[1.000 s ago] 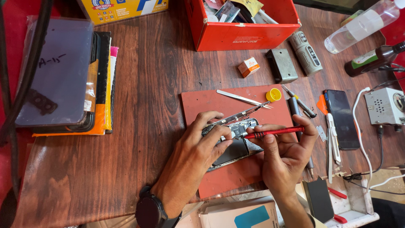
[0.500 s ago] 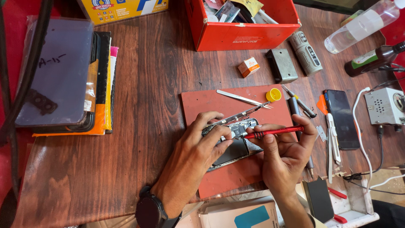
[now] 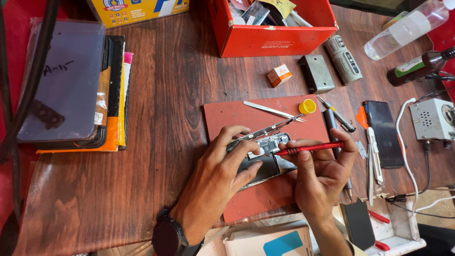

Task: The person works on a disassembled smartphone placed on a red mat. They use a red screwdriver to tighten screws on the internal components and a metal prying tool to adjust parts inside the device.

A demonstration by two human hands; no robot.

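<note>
A stack of flat cases and sleeves is lying at the far left of the wooden bench, with a wide bare strip of wood stretching between it and the reddish work mat. The left hand is resting on that mat with fingers spread and lightly curled, pressing down on the opened phone, which is lying tilted near the mat's middle. Just right of it, the right hand is pinching a red screwdriver between thumb and fingers, its tip pointing left onto the phone's exposed inside. Metal tweezers are lying on the mat's far part, beside a yellow cap at its far right corner. Beyond the mat's far edge, an orange box is standing close, crowding that side. Right of the mat, a dark phone and slim tools are filling the bench, and a white device is sitting at the right edge.
</note>
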